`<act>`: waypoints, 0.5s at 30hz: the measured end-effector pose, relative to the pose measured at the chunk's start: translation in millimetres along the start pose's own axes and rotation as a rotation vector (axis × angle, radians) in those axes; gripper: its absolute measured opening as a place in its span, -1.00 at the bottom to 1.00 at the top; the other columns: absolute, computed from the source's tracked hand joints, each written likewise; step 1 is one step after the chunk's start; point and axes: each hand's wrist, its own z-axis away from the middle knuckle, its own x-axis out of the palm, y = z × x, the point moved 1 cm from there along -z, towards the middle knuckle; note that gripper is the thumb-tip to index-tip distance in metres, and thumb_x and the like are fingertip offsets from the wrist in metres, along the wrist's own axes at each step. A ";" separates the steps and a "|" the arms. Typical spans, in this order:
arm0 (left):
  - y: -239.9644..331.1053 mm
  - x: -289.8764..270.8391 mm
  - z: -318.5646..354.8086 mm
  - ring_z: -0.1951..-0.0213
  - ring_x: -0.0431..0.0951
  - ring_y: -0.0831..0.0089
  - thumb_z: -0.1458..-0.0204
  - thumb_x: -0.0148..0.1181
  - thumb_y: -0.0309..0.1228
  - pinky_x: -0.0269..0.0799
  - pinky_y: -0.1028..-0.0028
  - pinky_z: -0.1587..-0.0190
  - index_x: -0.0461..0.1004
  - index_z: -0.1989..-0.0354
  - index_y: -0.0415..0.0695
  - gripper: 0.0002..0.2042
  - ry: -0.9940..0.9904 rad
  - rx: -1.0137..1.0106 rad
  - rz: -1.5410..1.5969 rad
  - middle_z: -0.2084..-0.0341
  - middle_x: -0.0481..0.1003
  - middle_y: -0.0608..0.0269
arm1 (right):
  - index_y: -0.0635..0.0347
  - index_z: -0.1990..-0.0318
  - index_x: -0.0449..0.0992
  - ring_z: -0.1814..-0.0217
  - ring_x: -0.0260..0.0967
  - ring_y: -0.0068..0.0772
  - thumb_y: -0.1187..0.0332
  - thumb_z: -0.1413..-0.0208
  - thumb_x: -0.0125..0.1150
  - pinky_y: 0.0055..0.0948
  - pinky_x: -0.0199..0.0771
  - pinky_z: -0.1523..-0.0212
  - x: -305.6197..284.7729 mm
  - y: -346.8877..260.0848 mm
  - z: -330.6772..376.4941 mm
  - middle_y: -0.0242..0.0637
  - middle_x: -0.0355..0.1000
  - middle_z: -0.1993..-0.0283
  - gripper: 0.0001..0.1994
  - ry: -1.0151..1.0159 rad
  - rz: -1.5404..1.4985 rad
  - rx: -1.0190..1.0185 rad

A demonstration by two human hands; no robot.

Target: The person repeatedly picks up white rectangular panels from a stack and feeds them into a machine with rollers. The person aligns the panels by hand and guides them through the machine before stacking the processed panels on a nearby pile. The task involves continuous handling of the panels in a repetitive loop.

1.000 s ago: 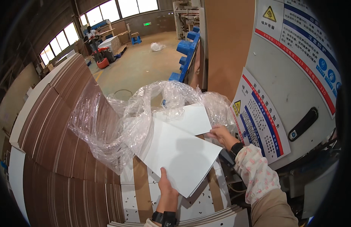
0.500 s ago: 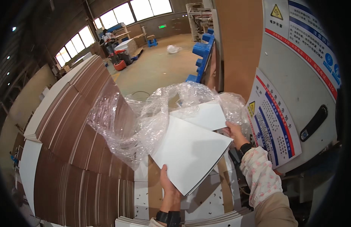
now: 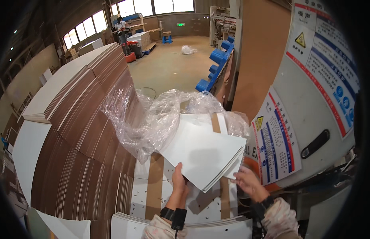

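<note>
A small stack of white square panels (image 3: 205, 151) is in front of me, tilted, its layered edges facing right. My left hand (image 3: 178, 185) grips the near left edge, thumb on top and fingers mostly hidden underneath. At the near right corner my right hand (image 3: 249, 184) pinches the edge of another white panel (image 3: 232, 170), which sticks out from beneath the others. Crumpled clear plastic wrap (image 3: 155, 123) lies just beyond and to the left. Under the panels is a white surface with dark specks (image 3: 169, 195) and brown strips (image 3: 155, 187).
Tall stacks of brown-edged boards (image 3: 81, 147) rise close on my left. On the right stands a grey cabinet (image 3: 288, 103) with warning signs and a black handle (image 3: 315, 143). Blue plastic pieces (image 3: 215, 65) line the right side beyond. Far off, a person (image 3: 122, 32) stands near a red machine (image 3: 131, 55).
My right hand has moved nearer, from the far right edge to the near right corner. The panel that jutted out on the far side no longer shows there; one now protrudes at the near right.
</note>
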 end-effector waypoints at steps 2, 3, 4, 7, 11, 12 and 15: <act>-3.7 6.3 5.9 0.26 0.50 0.33 -0.10 -0.11 -0.17 0.41 0.41 0.22 0.33 0.12 -0.31 -0.59 0.001 -0.027 -0.086 0.27 0.47 0.13 | 0.34 -0.06 0.22 0.16 0.42 -0.25 0.65 0.02 -0.05 -0.28 0.51 0.18 10.4 -8.3 52.1 -0.12 0.38 0.08 -0.59 -0.090 -0.056 -0.016; -10.3 5.2 6.8 0.32 0.51 0.34 -0.10 -0.12 -0.16 0.42 0.42 0.27 0.35 0.14 -0.32 -0.59 0.007 -0.029 -0.099 0.31 0.48 0.14 | 0.33 -0.10 0.18 0.11 0.41 -0.22 0.65 0.01 -0.06 -0.22 0.48 0.11 16.0 -10.7 72.3 -0.11 0.36 0.05 -0.56 -0.136 -0.057 -0.017; -18.7 2.6 10.3 0.37 0.53 0.36 -0.11 -0.12 -0.16 0.43 0.44 0.33 0.37 0.17 -0.32 -0.59 0.015 -0.034 -0.114 0.35 0.50 0.16 | 0.32 -0.12 0.16 0.05 0.37 -0.19 0.63 0.00 -0.06 -0.15 0.42 0.04 19.7 -8.9 85.8 -0.10 0.33 0.01 -0.55 -0.173 -0.129 0.026; -42.1 -5.9 27.0 0.52 0.51 0.40 -0.13 -0.15 -0.12 0.39 0.47 0.49 0.42 0.28 -0.30 -0.58 0.041 -0.092 -0.267 0.50 0.50 0.16 | 0.29 -0.13 0.15 -0.10 0.26 -0.20 0.45 -0.08 0.00 -0.10 0.25 -0.10 35.9 -5.8 108.1 -0.14 0.29 -0.05 -0.57 -0.268 -0.422 0.214; -62.3 2.1 82.7 0.75 0.36 0.42 -0.14 -0.20 -0.03 0.30 0.47 0.63 0.44 0.45 -0.25 -0.51 -0.080 -0.294 -0.614 0.73 0.44 0.19 | 0.32 -0.05 0.22 -0.03 0.31 -0.28 0.47 -0.03 0.11 -0.31 0.34 -0.01 49.6 31.4 103.3 -0.16 0.33 0.03 -0.60 0.145 -0.226 -0.042; -63.4 -3.2 88.9 0.69 0.39 0.41 -0.14 -0.21 -0.01 0.32 0.43 0.59 0.44 0.40 -0.25 -0.51 -0.148 -0.351 -0.625 0.66 0.45 0.17 | 0.33 -0.03 0.24 -0.01 0.32 -0.30 0.49 -0.01 0.14 -0.35 0.35 0.02 49.3 35.2 107.0 -0.16 0.34 0.04 -0.60 0.235 -0.134 -0.102; -54.5 -10.5 97.5 0.45 0.44 0.34 -0.13 -0.28 0.06 0.35 0.27 0.41 0.38 0.22 -0.22 -0.47 -0.222 -0.459 -0.462 0.40 0.47 0.11 | 0.37 0.03 0.29 0.11 0.37 -0.32 0.55 0.05 0.16 -0.39 0.41 0.12 51.6 37.6 131.3 -0.16 0.38 0.11 -0.62 0.313 -0.116 -0.206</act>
